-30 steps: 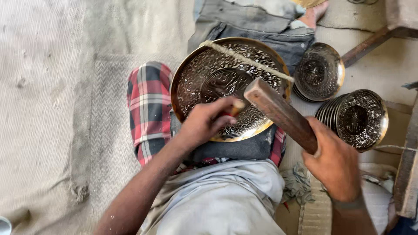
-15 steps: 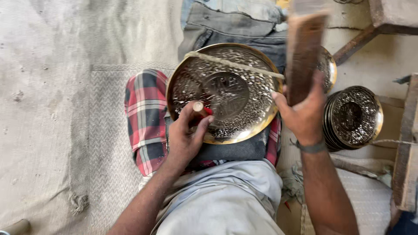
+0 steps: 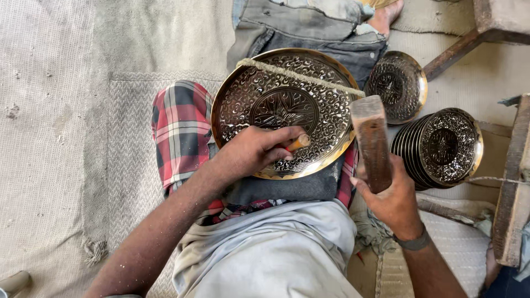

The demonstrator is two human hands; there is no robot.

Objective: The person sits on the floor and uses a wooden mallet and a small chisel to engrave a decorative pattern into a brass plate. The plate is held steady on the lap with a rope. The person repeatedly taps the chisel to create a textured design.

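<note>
Large round engraved brass plate point(image 3: 284, 110) propped on the lap, tilted toward the camera, lower rim resting on dark cloth over a red plaid cloth point(image 3: 179, 129). Cord point(image 3: 301, 76) stretched across its upper part, from left rim to right rim. Lower edge partly covered by the left hand point(image 3: 251, 152), closed around a small punch point(image 3: 298, 142); only the orange-brown upper end showing, the tip hidden behind the fingers, contact with the metal impossible to confirm. Just right of the plate, a wooden mallet block point(image 3: 372, 143), held upright in the right hand point(image 3: 395, 201), fingers wrapped tight about its lower end; the end inside the fist not visible. Dark band at that wrist. Farther right, a smaller engraved dish point(image 3: 398, 85) lying flat, and beside it a stack of similar dishes point(image 3: 441, 148) leaning on edge, count hard to make out. Above the plate, folded denim point(image 3: 309, 27) and part of a bare foot point(image 3: 386, 14), cut off by the top edge. Wooden frame pieces point(image 3: 510, 182) at the right, cropped. Woven mat point(image 3: 55, 138) underneath, left side.
</note>
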